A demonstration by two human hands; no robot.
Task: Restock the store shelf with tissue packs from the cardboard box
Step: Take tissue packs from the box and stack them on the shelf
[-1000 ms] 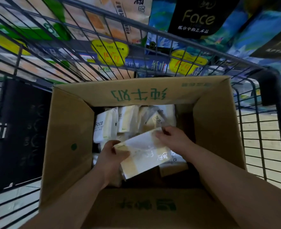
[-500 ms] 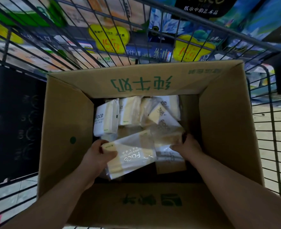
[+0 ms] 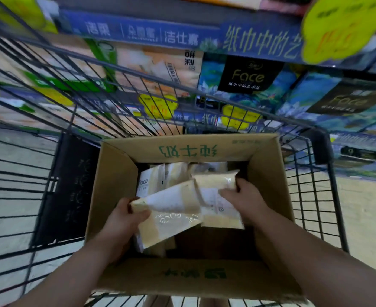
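An open cardboard box [image 3: 114,191] with green lettering sits in a wire shopping cart [image 3: 315,196]. Inside it lie several cream-and-white tissue packs [image 3: 154,180] marked "Face". My left hand [image 3: 125,220] grips one tissue pack [image 3: 169,213] by its left end, tilted above the box's middle. My right hand [image 3: 242,198] grips a second tissue pack [image 3: 216,196] at its right side, just right of the first; the two packs overlap. Both packs are lifted clear of the packs at the back of the box.
Beyond the cart stands the store shelf [image 3: 182,36] with a blue price rail, yellow price tags [image 3: 158,107] and large tissue bundles, some black-labelled "Face" [image 3: 249,78]. A black panel [image 3: 67,187] leans in the cart left of the box. Pale floor shows at right.
My right hand has taken hold of a second pack and lifted it. The left hand's pack has come up too. The view has tilted up, showing more of the shelf.
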